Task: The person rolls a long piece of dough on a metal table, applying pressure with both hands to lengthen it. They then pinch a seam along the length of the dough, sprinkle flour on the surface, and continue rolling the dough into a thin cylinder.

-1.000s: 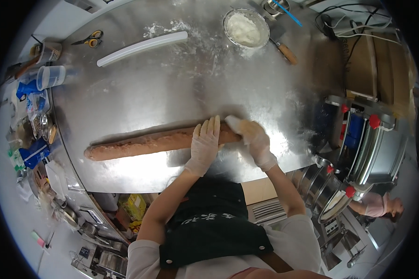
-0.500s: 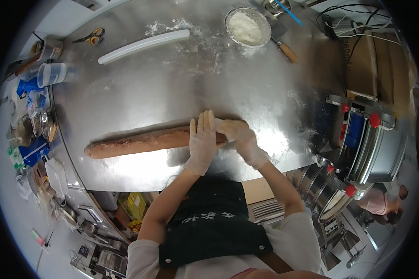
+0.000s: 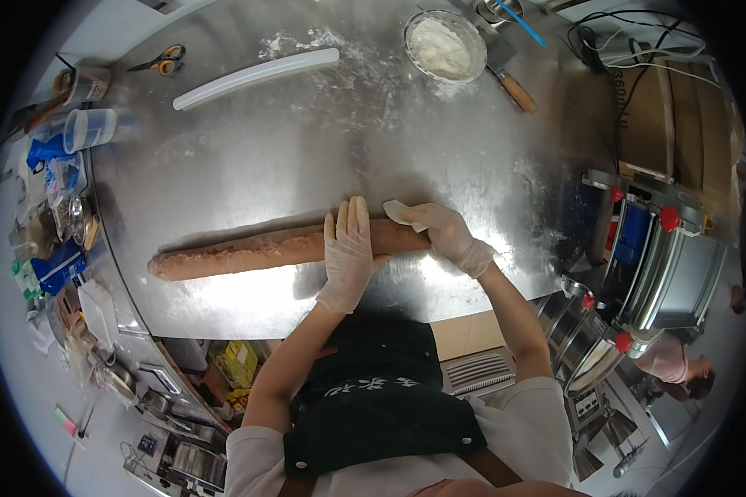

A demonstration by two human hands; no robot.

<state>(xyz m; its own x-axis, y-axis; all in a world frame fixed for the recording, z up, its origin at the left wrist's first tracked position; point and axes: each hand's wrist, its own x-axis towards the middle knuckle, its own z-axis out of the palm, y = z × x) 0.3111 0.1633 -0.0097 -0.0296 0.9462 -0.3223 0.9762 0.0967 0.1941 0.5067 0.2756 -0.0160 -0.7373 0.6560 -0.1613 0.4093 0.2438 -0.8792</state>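
A long brown dough log lies across the steel table in front of me, its top seam rough and uneven. My gloved left hand rests over the log with its fingers stretched out flat, right of the log's middle. At the log's right end, my gloved right hand is closed round a small white dough scraper. The scraper's free edge is at the log's far side; whether it touches the dough I cannot tell. Part of the scraper is hidden by the fingers.
Farther back on the table lie a long white rod, scissors, a flour bowl and a wooden-handled blade. A roller machine stands at right, a plastic tub at left. Another person is at the far right.
My left hand has slid slightly left along the log. My right hand has moved right with the scraper, uncovering more of the log's right end between the hands.
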